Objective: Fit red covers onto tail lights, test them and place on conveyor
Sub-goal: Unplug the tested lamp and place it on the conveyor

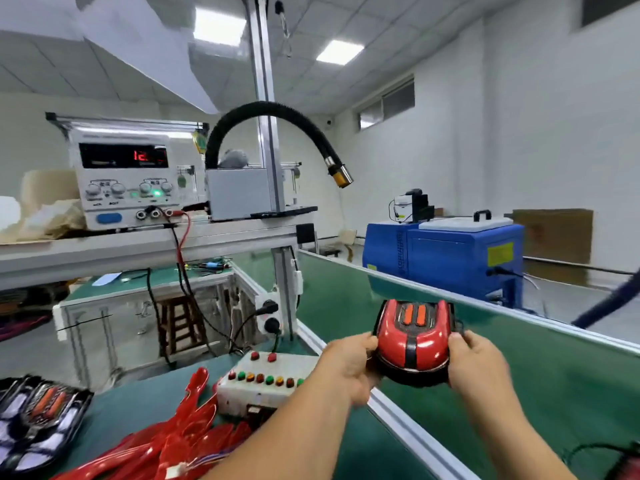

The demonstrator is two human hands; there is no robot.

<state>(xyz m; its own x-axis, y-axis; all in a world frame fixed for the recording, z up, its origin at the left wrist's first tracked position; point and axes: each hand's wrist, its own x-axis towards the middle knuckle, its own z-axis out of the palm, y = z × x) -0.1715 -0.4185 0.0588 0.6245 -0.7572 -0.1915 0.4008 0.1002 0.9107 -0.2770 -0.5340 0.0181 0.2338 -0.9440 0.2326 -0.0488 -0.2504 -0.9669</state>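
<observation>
Red covers (pixel 166 441) lie heaped at my left, beside the button box (pixel 263 382). My left hand (pixel 346 365) curls round one side of the covered tail light (pixel 414 337), my right hand (pixel 478 362) round the other, holding it over the green conveyor (pixel 561 393).
</observation>
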